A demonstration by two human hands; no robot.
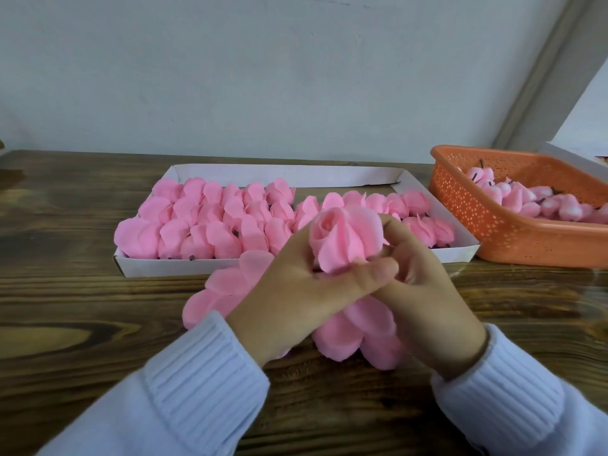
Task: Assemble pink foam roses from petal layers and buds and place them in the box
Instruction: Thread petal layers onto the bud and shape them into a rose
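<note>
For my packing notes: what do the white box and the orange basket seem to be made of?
The white box is probably thin cardboard, matte: its walls are folded sheet. The orange basket looks like moulded plastic, faintly shiny, its walls pierced with small holes.

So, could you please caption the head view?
Left hand and right hand hold a pink foam rose near the white box.

A dark wooden counter (82,307) lies under the grip (371,273). An orange perforated basket (493,232) stands to the right of it; a pale wall (263,77) rises beyond.
</note>
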